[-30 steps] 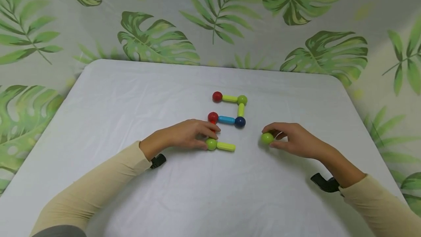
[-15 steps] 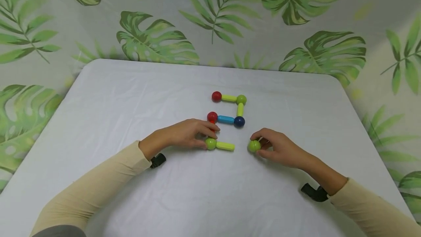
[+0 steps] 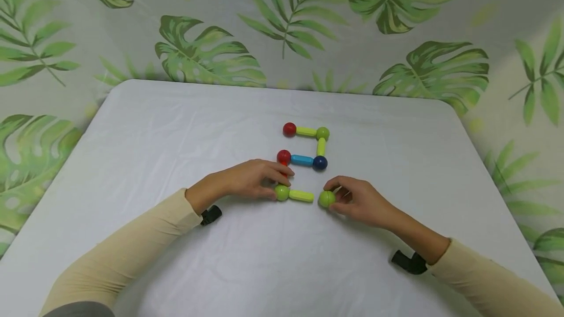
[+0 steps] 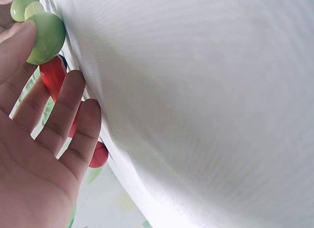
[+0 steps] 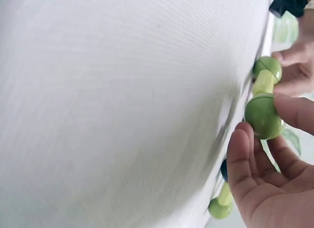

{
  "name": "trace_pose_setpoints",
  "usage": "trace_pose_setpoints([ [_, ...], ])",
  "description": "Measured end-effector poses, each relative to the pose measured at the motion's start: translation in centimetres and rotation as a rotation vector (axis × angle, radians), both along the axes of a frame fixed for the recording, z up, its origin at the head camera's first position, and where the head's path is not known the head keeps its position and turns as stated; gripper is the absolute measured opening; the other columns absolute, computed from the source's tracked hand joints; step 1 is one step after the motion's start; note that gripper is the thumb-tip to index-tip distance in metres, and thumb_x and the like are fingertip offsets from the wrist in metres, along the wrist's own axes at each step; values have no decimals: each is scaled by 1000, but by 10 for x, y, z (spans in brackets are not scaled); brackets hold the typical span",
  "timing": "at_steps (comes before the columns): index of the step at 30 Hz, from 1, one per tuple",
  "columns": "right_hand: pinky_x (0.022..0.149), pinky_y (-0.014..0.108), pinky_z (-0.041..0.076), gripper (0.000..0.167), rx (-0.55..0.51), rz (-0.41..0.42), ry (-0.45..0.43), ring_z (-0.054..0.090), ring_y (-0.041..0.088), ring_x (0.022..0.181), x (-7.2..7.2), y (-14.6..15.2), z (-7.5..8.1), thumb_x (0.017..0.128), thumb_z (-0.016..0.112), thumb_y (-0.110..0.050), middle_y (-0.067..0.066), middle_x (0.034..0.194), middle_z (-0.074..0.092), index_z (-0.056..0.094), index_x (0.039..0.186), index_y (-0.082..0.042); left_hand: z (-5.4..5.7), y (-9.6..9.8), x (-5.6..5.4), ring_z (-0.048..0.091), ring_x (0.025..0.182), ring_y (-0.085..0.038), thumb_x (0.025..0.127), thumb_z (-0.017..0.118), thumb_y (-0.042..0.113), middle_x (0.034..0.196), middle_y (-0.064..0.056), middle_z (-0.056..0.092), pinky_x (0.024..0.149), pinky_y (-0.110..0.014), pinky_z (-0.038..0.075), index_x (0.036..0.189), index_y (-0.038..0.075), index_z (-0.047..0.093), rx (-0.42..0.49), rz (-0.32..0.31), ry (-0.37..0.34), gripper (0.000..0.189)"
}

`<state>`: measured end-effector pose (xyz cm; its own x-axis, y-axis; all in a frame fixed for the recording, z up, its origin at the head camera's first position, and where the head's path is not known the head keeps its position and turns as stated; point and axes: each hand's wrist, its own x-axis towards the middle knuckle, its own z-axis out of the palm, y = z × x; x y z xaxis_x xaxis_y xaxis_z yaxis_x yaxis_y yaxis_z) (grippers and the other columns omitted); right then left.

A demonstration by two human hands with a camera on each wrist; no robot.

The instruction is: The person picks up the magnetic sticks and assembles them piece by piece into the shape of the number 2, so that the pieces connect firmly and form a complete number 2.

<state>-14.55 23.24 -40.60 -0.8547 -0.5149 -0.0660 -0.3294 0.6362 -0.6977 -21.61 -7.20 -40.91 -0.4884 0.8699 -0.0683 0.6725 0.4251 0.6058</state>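
My right hand (image 3: 363, 203) pinches a loose green magnetic ball (image 3: 326, 199) between thumb and fingers. A small gap parts it from the free end of a yellow-green rod (image 3: 301, 196) in the head view. At that rod's other end, my left hand (image 3: 251, 180) holds a second green ball (image 4: 47, 39) with its thumb on the near side. The left fingers reach over a red rod (image 4: 53, 77), which they partly hide. That rod runs up to a red ball (image 3: 284, 157), joined by a blue rod (image 3: 302, 160) to a dark blue ball (image 3: 320, 163).
Above the dark blue ball, a yellow-green rod (image 3: 321, 147) leads to another green ball (image 3: 322, 133). A further rod (image 3: 306, 131) ends in a red ball (image 3: 289, 129). All lie on a white-covered table (image 3: 198, 121) before a leaf-patterned cloth (image 3: 211, 53).
My right hand has carried its green ball leftward and slightly nearer, close to the yellow-green rod's free end. The left hand and the joined pieces have stayed in place.
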Motion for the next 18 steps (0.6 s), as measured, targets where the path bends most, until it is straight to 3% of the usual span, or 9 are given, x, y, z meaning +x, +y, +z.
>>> trace_pose_setpoints([
  [10, 73, 20, 53, 33, 16, 17, -47, 59, 9, 84, -5, -9, -7, 84, 76, -7, 3, 101, 67, 63, 114, -8, -1, 0, 0, 48, 140, -23, 90, 72, 15, 147, -3, 55, 116, -43, 39, 126, 13, 69, -2, 8, 8, 36],
  [18, 81, 27, 56, 32, 53, 13, -54, 62, 16, 95, -20, -6, -8, 87, 71, -6, 5, 111, 68, 62, 118, -9, -3, 4, 0, 51, 136, -22, 90, 72, 19, 145, -3, 57, 115, -41, 41, 125, 14, 69, -22, 25, 54, 35],
])
